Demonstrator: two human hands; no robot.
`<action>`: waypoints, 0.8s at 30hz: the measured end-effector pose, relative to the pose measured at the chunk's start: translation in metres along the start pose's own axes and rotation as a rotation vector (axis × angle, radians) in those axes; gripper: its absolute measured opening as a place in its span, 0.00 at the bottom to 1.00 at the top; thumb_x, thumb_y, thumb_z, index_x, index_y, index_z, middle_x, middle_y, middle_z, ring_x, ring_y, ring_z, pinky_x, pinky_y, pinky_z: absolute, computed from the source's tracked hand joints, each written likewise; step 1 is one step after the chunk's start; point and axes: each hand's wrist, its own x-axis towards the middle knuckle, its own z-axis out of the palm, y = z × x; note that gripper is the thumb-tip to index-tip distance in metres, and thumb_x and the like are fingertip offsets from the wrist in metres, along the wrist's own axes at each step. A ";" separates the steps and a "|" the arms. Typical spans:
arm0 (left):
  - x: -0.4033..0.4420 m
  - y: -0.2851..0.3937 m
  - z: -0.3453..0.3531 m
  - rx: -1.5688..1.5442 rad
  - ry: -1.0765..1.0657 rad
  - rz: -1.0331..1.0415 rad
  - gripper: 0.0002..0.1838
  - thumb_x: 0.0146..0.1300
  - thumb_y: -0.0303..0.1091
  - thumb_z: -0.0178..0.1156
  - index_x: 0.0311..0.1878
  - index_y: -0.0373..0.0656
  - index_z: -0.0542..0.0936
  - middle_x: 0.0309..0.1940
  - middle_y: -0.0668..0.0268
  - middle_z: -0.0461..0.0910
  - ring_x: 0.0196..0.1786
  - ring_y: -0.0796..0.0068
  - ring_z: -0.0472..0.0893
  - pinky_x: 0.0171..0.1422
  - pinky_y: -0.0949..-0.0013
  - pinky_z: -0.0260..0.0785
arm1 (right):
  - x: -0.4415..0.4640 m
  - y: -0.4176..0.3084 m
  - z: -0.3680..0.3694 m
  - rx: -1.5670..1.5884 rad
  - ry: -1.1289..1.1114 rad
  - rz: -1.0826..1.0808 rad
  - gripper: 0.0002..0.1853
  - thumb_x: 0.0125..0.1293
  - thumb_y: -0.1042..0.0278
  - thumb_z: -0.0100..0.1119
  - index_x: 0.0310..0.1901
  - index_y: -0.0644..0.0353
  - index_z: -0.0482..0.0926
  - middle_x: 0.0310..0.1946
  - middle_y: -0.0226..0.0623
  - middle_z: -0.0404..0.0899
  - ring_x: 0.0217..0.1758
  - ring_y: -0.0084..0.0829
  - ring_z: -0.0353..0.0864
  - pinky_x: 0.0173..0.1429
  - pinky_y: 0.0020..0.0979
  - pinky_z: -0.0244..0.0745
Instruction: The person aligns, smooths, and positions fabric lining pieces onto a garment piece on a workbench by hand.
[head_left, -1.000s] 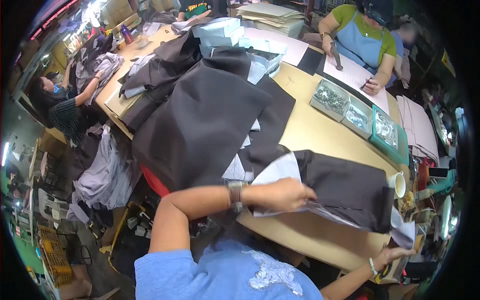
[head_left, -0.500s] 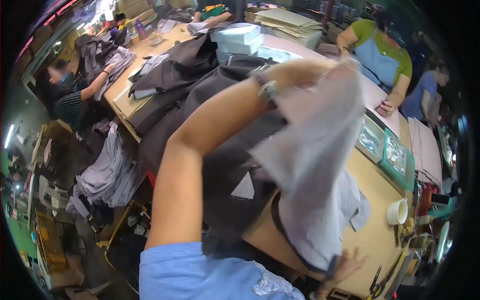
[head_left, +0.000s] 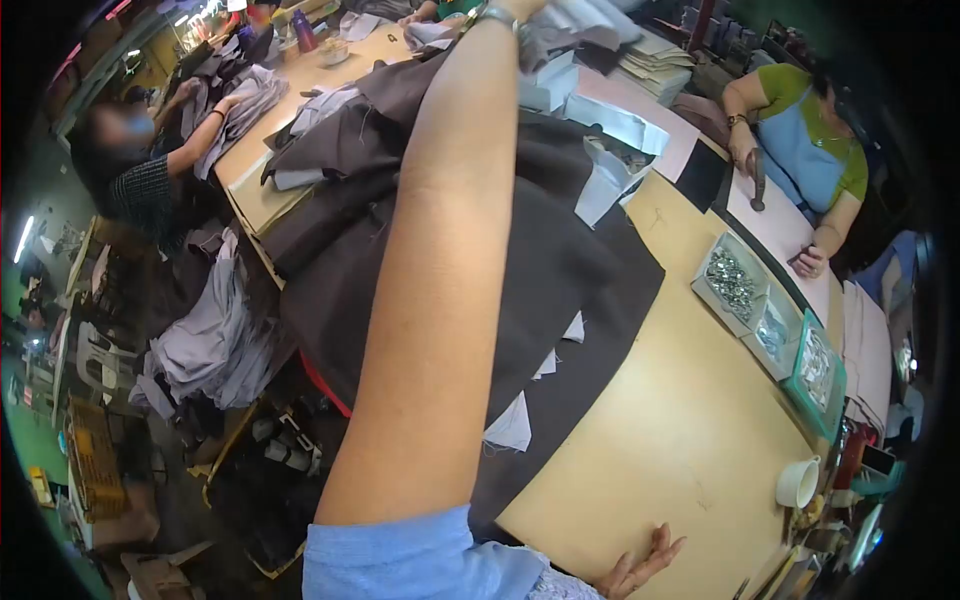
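Note:
My left arm reaches far across the table, and my left hand (head_left: 522,8) is at the top edge of the view, partly cut off. A blurred light grey cloth piece (head_left: 580,28) hangs from it beside a stack of boxes. Low in the view, my right hand (head_left: 645,566) is held over the near edge of the tan table (head_left: 640,430), fingers spread and nothing in them. Dark brown fabric (head_left: 560,290) lies under my left arm, with small light grey scraps (head_left: 512,425) on it.
White boxes (head_left: 610,180) rest on the dark fabric. Trays of metal parts (head_left: 735,280) line the right side near a white cup (head_left: 797,484). A co-worker in an apron (head_left: 760,120) holds a tool at right; another person (head_left: 140,190) handles grey cloth at left.
My left hand has swung the grey cloth from the near right of the table to the far side. The near tabletop it covered now shows. My right hand stays low.

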 end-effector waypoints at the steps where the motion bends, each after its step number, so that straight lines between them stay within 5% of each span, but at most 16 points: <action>1: -0.038 -0.009 -0.016 0.202 0.012 -0.024 0.16 0.60 0.38 0.51 0.45 0.40 0.79 0.45 0.56 0.81 0.51 0.54 0.78 0.52 0.56 0.70 | 0.001 0.005 0.001 -0.012 0.000 -0.045 0.42 0.67 0.66 0.53 0.73 0.63 0.36 0.68 0.54 0.54 0.70 0.44 0.57 0.73 0.46 0.48; 2: -0.079 -0.015 -0.036 0.404 0.018 -0.050 0.14 0.59 0.36 0.52 0.44 0.40 0.79 0.43 0.57 0.81 0.49 0.55 0.79 0.50 0.58 0.71 | 0.001 0.009 0.000 -0.022 -0.003 -0.092 0.42 0.67 0.65 0.53 0.73 0.63 0.36 0.68 0.55 0.54 0.70 0.45 0.57 0.72 0.46 0.48; 3: -0.106 -0.027 -0.067 0.884 0.043 0.253 0.12 0.58 0.34 0.54 0.42 0.39 0.80 0.41 0.58 0.82 0.46 0.58 0.80 0.48 0.61 0.71 | 0.002 0.012 -0.001 -0.032 -0.025 -0.107 0.42 0.67 0.65 0.53 0.73 0.64 0.36 0.68 0.55 0.54 0.70 0.45 0.57 0.72 0.46 0.49; 4: -0.103 -0.086 -0.057 0.507 -0.132 -0.100 0.23 0.58 0.42 0.53 0.56 0.44 0.78 0.55 0.50 0.74 0.60 0.53 0.71 0.57 0.55 0.66 | 0.003 0.015 -0.004 -0.042 -0.043 -0.121 0.42 0.67 0.65 0.54 0.73 0.64 0.36 0.68 0.55 0.54 0.70 0.45 0.57 0.73 0.46 0.49; 5: -0.142 -0.077 -0.098 0.521 -0.107 -0.217 0.23 0.59 0.42 0.48 0.55 0.41 0.78 0.59 0.48 0.69 0.61 0.46 0.68 0.62 0.49 0.61 | 0.003 0.016 -0.005 -0.054 -0.058 -0.135 0.43 0.67 0.65 0.54 0.73 0.65 0.37 0.68 0.55 0.54 0.70 0.45 0.57 0.73 0.46 0.49; 7: -0.170 -0.181 -0.095 0.468 0.483 -0.341 0.29 0.56 0.46 0.52 0.51 0.28 0.73 0.49 0.46 0.76 0.50 0.48 0.77 0.53 0.45 0.67 | 0.004 0.008 -0.007 -0.118 -0.077 -0.088 0.43 0.66 0.65 0.55 0.73 0.64 0.36 0.69 0.55 0.53 0.70 0.45 0.57 0.73 0.47 0.49; 9: -0.208 -0.235 -0.131 0.894 0.428 -0.402 0.35 0.58 0.48 0.53 0.64 0.34 0.63 0.57 0.45 0.73 0.59 0.45 0.72 0.65 0.49 0.61 | 0.004 0.006 -0.003 -0.157 -0.086 -0.139 0.43 0.67 0.65 0.54 0.73 0.63 0.36 0.69 0.55 0.52 0.70 0.46 0.56 0.73 0.48 0.49; 11: -0.238 -0.223 -0.172 0.844 0.254 -0.712 0.29 0.62 0.50 0.50 0.64 0.45 0.70 0.68 0.52 0.61 0.72 0.51 0.56 0.70 0.33 0.44 | 0.001 0.012 -0.004 -0.182 -0.095 -0.283 0.42 0.68 0.66 0.53 0.73 0.61 0.36 0.71 0.55 0.49 0.71 0.47 0.56 0.73 0.49 0.50; 13: -0.249 -0.276 -0.197 0.636 -0.155 -0.887 0.22 0.61 0.51 0.54 0.54 0.52 0.80 0.62 0.58 0.71 0.69 0.52 0.64 0.71 0.36 0.44 | -0.002 0.014 -0.005 -0.147 -0.075 -0.132 0.40 0.69 0.69 0.51 0.74 0.57 0.36 0.72 0.54 0.45 0.71 0.48 0.55 0.73 0.50 0.51; 14: -0.253 -0.276 -0.203 0.620 -0.117 -0.842 0.21 0.61 0.51 0.54 0.52 0.53 0.81 0.58 0.58 0.74 0.65 0.52 0.67 0.70 0.36 0.46 | -0.002 0.014 -0.006 -0.129 -0.065 -0.056 0.39 0.70 0.70 0.50 0.74 0.56 0.36 0.72 0.54 0.43 0.71 0.48 0.55 0.73 0.50 0.52; 17: -0.256 -0.266 -0.216 0.571 0.025 -0.719 0.17 0.61 0.51 0.54 0.45 0.54 0.84 0.46 0.58 0.82 0.55 0.51 0.77 0.67 0.36 0.51 | 0.007 0.012 -0.008 -0.268 -0.152 -0.368 0.38 0.71 0.71 0.47 0.74 0.55 0.36 0.73 0.53 0.42 0.71 0.47 0.55 0.73 0.48 0.53; 20: -0.228 -0.231 -0.226 0.525 0.206 -0.561 0.17 0.62 0.49 0.53 0.39 0.49 0.84 0.38 0.54 0.83 0.46 0.51 0.81 0.59 0.38 0.59 | 0.003 0.008 -0.004 -0.192 -0.084 -0.267 0.38 0.71 0.70 0.47 0.74 0.57 0.36 0.71 0.53 0.46 0.71 0.46 0.56 0.72 0.47 0.52; 23: -0.185 -0.178 -0.236 0.398 0.290 -0.431 0.18 0.62 0.49 0.53 0.39 0.45 0.83 0.37 0.52 0.83 0.46 0.50 0.81 0.51 0.50 0.70 | 0.004 0.003 0.005 -0.148 0.063 0.021 0.44 0.65 0.47 0.46 0.73 0.64 0.39 0.66 0.59 0.56 0.68 0.51 0.59 0.72 0.48 0.50; 24: -0.178 -0.166 -0.236 0.317 0.258 -0.395 0.19 0.62 0.49 0.53 0.40 0.44 0.82 0.37 0.51 0.82 0.45 0.50 0.81 0.50 0.52 0.70 | 0.003 -0.003 0.005 -0.115 0.035 0.035 0.42 0.66 0.54 0.47 0.73 0.62 0.38 0.67 0.57 0.54 0.69 0.49 0.58 0.72 0.47 0.50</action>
